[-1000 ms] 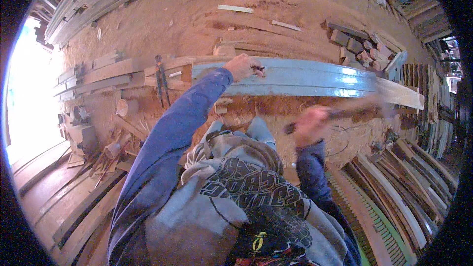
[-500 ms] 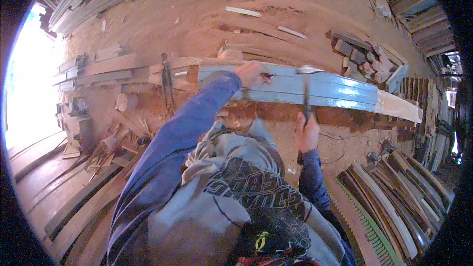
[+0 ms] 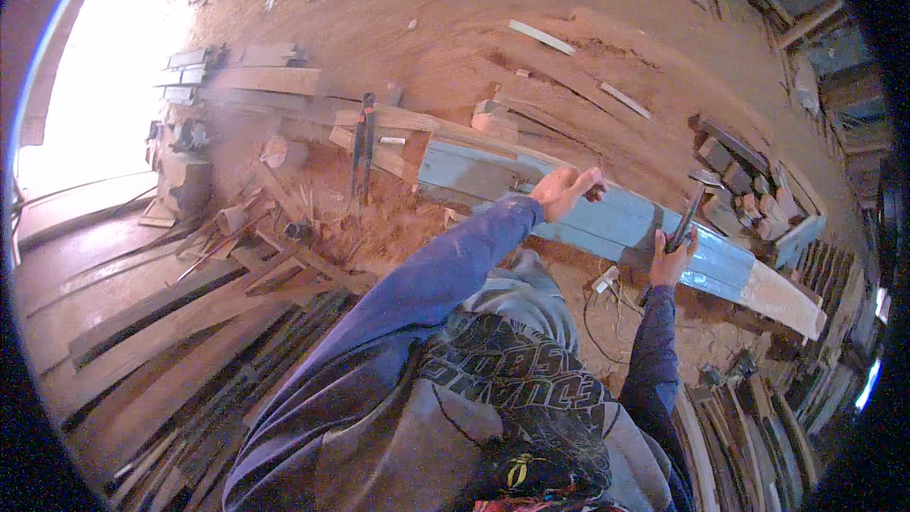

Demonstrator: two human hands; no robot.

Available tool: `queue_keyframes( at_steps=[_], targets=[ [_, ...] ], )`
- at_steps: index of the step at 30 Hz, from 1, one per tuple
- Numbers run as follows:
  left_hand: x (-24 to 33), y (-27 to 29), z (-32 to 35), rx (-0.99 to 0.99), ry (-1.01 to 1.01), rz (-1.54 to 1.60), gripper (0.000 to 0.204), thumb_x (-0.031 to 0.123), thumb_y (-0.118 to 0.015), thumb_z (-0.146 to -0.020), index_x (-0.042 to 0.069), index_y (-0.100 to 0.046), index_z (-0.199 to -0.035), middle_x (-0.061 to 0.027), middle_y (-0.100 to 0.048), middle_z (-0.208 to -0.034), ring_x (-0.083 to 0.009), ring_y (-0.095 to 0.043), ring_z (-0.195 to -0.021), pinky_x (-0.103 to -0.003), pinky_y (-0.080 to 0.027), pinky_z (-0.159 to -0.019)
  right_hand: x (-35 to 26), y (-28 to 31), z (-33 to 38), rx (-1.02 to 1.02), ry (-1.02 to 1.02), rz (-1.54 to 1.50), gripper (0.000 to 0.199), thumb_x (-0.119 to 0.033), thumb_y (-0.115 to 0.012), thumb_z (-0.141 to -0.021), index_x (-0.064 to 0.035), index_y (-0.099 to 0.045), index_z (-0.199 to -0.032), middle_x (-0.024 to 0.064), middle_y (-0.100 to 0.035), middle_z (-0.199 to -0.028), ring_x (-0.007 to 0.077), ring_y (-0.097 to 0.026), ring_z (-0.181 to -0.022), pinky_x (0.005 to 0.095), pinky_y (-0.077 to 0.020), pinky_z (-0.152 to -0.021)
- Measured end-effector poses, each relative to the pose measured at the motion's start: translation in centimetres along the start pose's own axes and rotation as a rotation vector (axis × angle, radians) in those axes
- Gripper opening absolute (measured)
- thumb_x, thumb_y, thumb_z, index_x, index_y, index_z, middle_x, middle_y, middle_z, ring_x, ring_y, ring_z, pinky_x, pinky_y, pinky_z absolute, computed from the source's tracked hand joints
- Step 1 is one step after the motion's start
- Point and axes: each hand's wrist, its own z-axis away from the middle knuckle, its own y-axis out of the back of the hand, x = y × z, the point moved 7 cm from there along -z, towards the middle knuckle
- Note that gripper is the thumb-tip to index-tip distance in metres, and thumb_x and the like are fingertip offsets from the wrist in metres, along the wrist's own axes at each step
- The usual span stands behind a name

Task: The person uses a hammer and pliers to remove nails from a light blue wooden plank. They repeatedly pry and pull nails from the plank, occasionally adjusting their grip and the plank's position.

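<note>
The left hand [image 3: 561, 192] rests on the top of a long blue-painted plank [image 3: 607, 223], fingers pinched around something too small to identify, probably steadying it there. The right hand [image 3: 671, 261] grips a hammer [image 3: 690, 211] by the handle, its head raised just above the plank's upper edge. The plank lies across the sawdust-covered floor [image 3: 455, 47], with stacked timber [image 3: 190, 341] beside the person.

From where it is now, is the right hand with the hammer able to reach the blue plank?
Probably yes. The right hand holds the hammer raised directly over the blue plank, and nothing lies between them. The left hand rests further along the plank, out of the way.
</note>
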Motion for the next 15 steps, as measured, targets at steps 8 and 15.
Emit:
queue_keyframes(
  at_steps=[8,15],
  targets=[
    [3.0,0.3,2.0,0.207,-0.050,-0.457,0.049,0.049,-0.049,-0.096,0.006,-0.070,-0.105,-0.0183,-0.070,-0.093,-0.0355,-0.066,-0.083,-0.045,-0.050,-0.083,0.0,-1.3,-1.0,-0.087,0.023,0.110,0.073,-0.049,-0.077,-0.079,-0.0027,-0.053,-0.131,0.0121,-0.031,-0.156,0.0333,-0.013,-0.151,0.0566,-0.0023,-0.119],
    [3.8,-0.9,1.9,0.287,-0.270,-0.654,0.041,0.041,-0.059,-0.090,0.004,-0.066,-0.107,-0.0183,-0.068,-0.103,-0.0354,-0.065,-0.092,-0.046,-0.050,-0.082,-0.6,-1.3,-0.6,-0.137,0.022,0.244,0.097,-0.056,-0.077,-0.076,-0.0030,-0.038,-0.147,0.0112,-0.035,-0.156,0.0360,-0.019,-0.148,0.0591,-0.0069,-0.119]
  ],
)
